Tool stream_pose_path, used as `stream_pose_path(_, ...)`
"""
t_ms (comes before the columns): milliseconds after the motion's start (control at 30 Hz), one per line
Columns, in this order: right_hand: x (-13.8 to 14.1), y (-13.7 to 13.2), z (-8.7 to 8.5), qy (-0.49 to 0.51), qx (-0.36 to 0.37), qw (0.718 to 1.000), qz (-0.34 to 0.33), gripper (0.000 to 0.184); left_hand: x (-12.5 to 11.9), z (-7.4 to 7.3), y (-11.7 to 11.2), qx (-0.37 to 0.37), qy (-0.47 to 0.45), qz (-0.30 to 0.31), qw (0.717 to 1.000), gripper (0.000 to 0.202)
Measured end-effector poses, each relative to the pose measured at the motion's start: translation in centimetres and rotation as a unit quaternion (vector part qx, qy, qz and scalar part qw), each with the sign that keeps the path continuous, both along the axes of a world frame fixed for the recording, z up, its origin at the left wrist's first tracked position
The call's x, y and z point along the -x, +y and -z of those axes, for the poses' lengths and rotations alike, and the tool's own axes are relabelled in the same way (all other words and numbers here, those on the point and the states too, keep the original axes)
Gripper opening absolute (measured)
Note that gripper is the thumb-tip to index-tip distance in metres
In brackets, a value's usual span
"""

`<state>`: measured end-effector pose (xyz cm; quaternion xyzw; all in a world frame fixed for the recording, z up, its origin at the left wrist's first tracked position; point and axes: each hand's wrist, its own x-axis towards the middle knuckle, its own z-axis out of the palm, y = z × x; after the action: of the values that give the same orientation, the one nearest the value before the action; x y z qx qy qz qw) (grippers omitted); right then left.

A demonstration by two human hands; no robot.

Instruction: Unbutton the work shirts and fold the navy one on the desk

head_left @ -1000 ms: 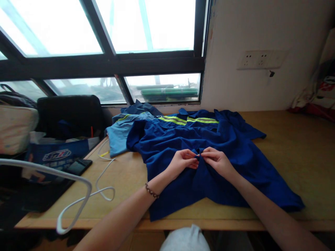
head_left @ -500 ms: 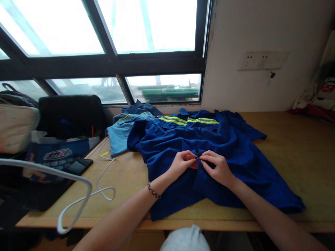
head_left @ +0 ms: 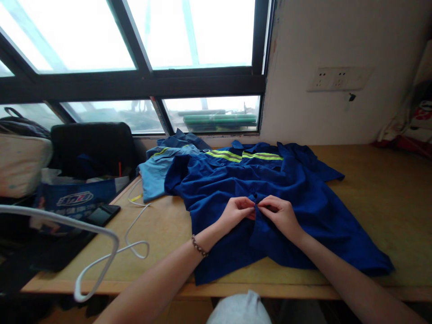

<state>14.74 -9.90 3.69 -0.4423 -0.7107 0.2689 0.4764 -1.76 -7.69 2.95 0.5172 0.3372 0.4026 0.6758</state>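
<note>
We have a royal blue short-sleeved work shirt [head_left: 293,184] lying front up on the table [head_left: 381,193], its collar toward the window and its hem near the table's front edge. A fluorescent yellow and grey reflective band [head_left: 262,156] crosses the chest. At the middle of the shirt's lower front, our two hands meet at the placket [head_left: 259,231]. Our left hand [head_left: 238,210] has thumb and fingertips drawn together on the fabric, the fingers curled. Our right hand [head_left: 278,213], just beside it, pinches the same edge between thumb and fingers, with hardly any gap at the tips. We cannot tell whether a button sits between them; it is too small to make out. A braided bracelet [head_left: 200,247] circles our left wrist.

Left of the shirt, and partly under it, we see a light blue garment [head_left: 153,177], with a greyish-blue garment [head_left: 187,138] behind it by the window. A white cable [head_left: 67,219] loops over the table's left side, with a yellow tag [head_left: 136,198] near its far part. Further left stand a blue printed bag [head_left: 101,191] and a black chair [head_left: 91,135]. Beyond the table, green rolls [head_left: 219,120] show through the dark-framed window [head_left: 209,83], and a white wall socket panel [head_left: 340,78] is on the wall at right.
</note>
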Motion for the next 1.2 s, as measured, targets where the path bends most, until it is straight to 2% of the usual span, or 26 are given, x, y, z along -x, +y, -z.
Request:
stream_pose_path(233,0.1,0.1,0.3,0.021,0.045,0.999,0.014,0.011,0.0,-0.4,-0.4,-0.005,0.012,0.011,1.000,0.027)
stream_pose_path(433,0.3,0.2,1.0,-0.019,0.045,0.999,0.014,0.010,-0.7,0.1,-0.7,-0.047,0.066,-0.075,0.994,0.029)
stream_pose_path(567,0.4,0.2,1.1,-0.037,0.025,0.999,0.009,0.008,-0.9,0.4,-0.7,0.011,0.040,-0.085,0.996,0.026)
stream_pose_path(733,0.5,0.1,0.8,-0.031,0.046,0.998,-0.005,0.011,-0.8,0.4,-0.6,0.112,-0.018,-0.089,0.990,0.022)
stream_pose_path(833,0.5,0.2,0.9,-0.007,0.061,0.998,-0.015,0.015,-0.7,0.5,-0.4,0.145,-0.033,-0.094,0.984,0.022)
stream_pose_path(1000,0.4,0.7,1.5,0.069,0.131,0.988,-0.047,0.024,-0.7,0.5,-0.2,0.165,-0.068,-0.108,0.978,0.025)
stream_pose_path(1200,0.3,1.0,1.6,0.149,0.203,0.966,-0.050,0.028,-0.9,0.7,-0.4,0.132,-0.085,-0.094,0.983,0.030)
